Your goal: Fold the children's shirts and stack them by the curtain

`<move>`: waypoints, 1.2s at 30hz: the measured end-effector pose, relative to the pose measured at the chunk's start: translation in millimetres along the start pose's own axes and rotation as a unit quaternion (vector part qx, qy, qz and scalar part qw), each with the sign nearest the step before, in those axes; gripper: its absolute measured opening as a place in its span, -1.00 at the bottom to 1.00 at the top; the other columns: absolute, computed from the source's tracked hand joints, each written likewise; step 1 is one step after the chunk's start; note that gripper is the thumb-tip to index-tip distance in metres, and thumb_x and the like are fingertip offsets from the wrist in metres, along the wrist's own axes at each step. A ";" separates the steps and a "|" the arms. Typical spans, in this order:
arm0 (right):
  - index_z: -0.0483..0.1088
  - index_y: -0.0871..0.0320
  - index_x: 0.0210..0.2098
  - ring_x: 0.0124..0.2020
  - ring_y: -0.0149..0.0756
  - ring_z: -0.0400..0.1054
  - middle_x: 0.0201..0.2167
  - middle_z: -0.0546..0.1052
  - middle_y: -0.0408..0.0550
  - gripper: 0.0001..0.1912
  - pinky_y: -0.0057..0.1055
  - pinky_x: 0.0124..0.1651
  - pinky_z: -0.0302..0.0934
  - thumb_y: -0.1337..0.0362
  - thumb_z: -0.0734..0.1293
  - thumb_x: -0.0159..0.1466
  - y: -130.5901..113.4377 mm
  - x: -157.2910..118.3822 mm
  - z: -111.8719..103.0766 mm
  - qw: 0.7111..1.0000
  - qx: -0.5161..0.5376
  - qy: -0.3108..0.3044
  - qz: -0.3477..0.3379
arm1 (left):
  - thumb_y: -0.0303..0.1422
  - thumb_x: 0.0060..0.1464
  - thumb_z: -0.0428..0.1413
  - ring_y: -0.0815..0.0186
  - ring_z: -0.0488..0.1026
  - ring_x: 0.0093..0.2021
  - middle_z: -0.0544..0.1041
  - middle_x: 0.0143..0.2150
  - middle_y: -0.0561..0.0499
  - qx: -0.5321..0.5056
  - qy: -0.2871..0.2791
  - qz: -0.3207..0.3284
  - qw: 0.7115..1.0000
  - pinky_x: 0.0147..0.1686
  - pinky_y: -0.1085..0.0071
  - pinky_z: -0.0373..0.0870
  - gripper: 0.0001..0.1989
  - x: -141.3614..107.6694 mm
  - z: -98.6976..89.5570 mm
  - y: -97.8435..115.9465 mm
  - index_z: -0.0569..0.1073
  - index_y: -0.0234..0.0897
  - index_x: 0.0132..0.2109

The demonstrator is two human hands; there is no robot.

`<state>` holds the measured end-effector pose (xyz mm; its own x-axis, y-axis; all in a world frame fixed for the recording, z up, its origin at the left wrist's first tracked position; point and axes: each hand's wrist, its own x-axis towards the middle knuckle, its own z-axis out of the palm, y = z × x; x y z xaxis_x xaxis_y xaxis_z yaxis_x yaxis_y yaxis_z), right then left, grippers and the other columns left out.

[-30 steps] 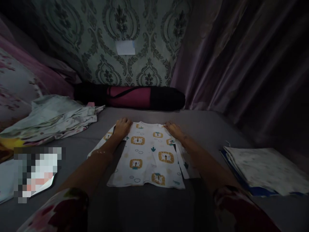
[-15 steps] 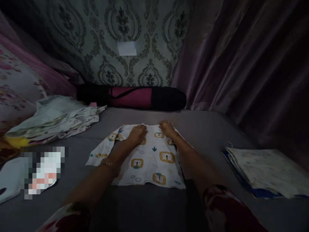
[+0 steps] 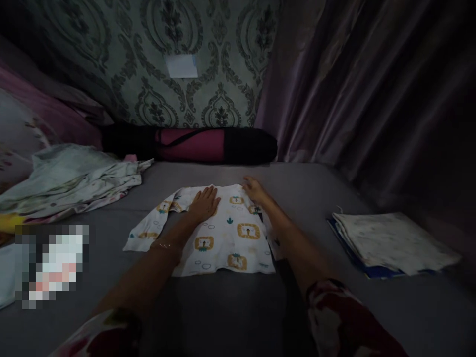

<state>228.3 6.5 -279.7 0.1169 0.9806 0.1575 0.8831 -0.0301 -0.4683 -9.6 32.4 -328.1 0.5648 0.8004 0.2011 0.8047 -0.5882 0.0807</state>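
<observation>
A small white long-sleeved shirt (image 3: 219, 243) with yellow lion faces and green leaf prints lies spread on the grey bed sheet (image 3: 230, 317). Its left sleeve slants out toward me; the right sleeve is partly hidden beneath my right forearm. My left hand (image 3: 204, 203) rests flat on the shirt near the collar, fingers stretched out. At the top right shoulder is my right hand (image 3: 255, 190), its fingers apart and slightly bent, with nothing visible in them. Whether its fingertips touch the fabric I cannot tell.
Folded pale cloths with a blue one underneath (image 3: 394, 243) lie at the right. A loose heap of light clothes (image 3: 82, 173) is at the left, above a pixelated patch. Along the patterned wall rests a black and pink roll bag (image 3: 193, 145). Purple curtains (image 3: 316, 89) hang at the right.
My left hand has gone from curled fingers at the collar to lying flat. My right hand's fingers have lifted and opened at the shoulder. The view has shifted slightly right.
</observation>
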 end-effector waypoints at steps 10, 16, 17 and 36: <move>0.39 0.21 -0.39 -0.74 -0.47 0.25 -0.73 0.40 -0.20 -0.81 -0.56 -0.60 0.20 0.22 0.30 0.29 17.4 -120.9 -69.1 0.938 0.087 -0.253 0.220 | -0.33 0.28 -0.18 -0.02 0.04 0.36 0.11 0.36 -0.38 0.005 -0.024 -0.033 0.999 0.27 -0.03 -0.04 -0.52 2.1 -15.7 22.7 0.21 -0.44 0.26; 0.48 0.24 -0.31 -0.51 -0.20 0.48 -0.45 0.58 0.10 -0.82 -0.40 -0.49 0.33 0.24 0.38 0.15 -18.0 -144.2 -74.1 0.950 -0.067 -0.260 0.161 | -0.49 0.18 -0.11 0.08 0.26 0.25 0.31 0.23 -0.36 -0.130 0.005 0.050 0.990 0.23 0.16 0.15 -0.56 13.6 -19.2 85.4 0.30 -0.48 0.18; 0.50 0.25 -0.29 -0.38 -0.14 0.52 -0.35 0.60 0.18 -0.81 -0.38 -0.39 0.36 0.25 0.36 0.16 -22.1 -145.9 -73.3 0.952 -0.095 -0.252 0.145 | -0.49 0.18 -0.12 0.10 0.28 0.23 0.34 0.21 -0.33 -0.149 0.009 0.062 0.987 0.23 0.19 0.17 -0.57 17.2 -16.7 95.7 0.31 -0.48 0.18; 0.32 0.18 -0.13 -0.35 -0.27 0.49 -0.36 0.54 0.05 -0.71 -0.34 -0.27 0.42 0.15 0.09 0.36 122.5 -138.8 -123.1 0.697 0.619 0.078 0.353 | -0.44 0.22 -0.11 0.21 0.25 0.27 0.40 0.21 -0.18 -0.207 0.111 0.094 0.967 0.29 0.22 0.16 -0.60 43.6 49.9 126.4 0.38 -0.37 0.16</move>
<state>376.2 -157.2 -251.9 0.4567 0.7700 -0.4455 -0.4768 -0.2108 -0.8533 125.9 -1.3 -357.9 0.6034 0.6576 0.4511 0.5233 -0.7534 0.3982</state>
